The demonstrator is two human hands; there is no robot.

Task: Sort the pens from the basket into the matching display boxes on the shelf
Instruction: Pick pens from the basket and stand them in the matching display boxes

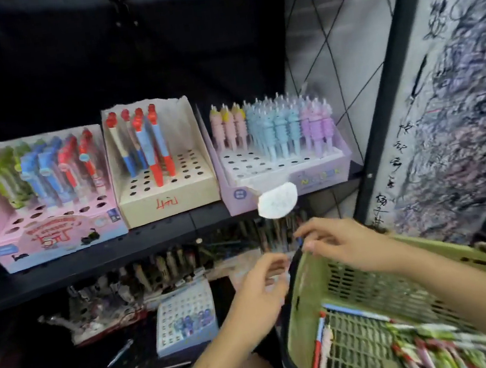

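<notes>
A green plastic basket [310, 283] sits at the lower right with several pens [410, 338] lying in it. On the black shelf stand three display boxes. The pink box [56, 230] holds green, blue and red pens. A few red-and-blue pens stand in the beige box [169, 199]. The lilac box [284, 175] is filled with pink, blue and purple pens. My right hand [339, 242] is at the basket's far rim with its fingertips curled together; blur hides whether they hold anything. My left hand [259, 293] hovers just left of the basket, fingers loosely curled, nothing seen in it.
A white paper tag [278, 202] hangs at the lilac box's front. Below the shelf edge [91, 265] lie a white holed box [185, 318], a loose pen [120, 352] and cluttered stationery. A calligraphy board [455, 94] leans at the right.
</notes>
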